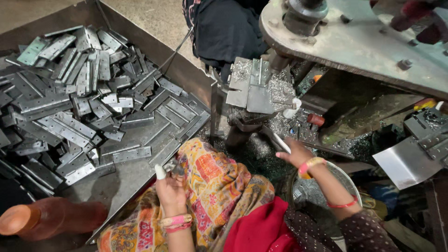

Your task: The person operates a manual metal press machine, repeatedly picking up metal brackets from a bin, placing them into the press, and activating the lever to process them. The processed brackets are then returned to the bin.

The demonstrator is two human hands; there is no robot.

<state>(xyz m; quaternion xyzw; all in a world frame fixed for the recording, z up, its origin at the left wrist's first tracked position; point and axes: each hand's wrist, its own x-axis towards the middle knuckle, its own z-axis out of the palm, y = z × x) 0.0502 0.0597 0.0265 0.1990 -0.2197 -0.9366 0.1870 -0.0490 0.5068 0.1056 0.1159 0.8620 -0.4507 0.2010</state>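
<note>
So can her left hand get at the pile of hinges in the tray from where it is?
Probably yes: the left hand already holds a small metal piece, but the hinges lie just beyond it with nothing between.

Left hand (170,189), lower centre of the frame: wrist carries stacked pink and red bangles; one fingertip is capped in white tape or a cot. Right hand (295,153), right of centre: yellow-and-pink bangle at the wrist, a thin red band further up the forearm. Sleeve at lower right is dark with fine dots. Garments: red cloth and a yellow-orange patterned fabric with pink panels.
</note>
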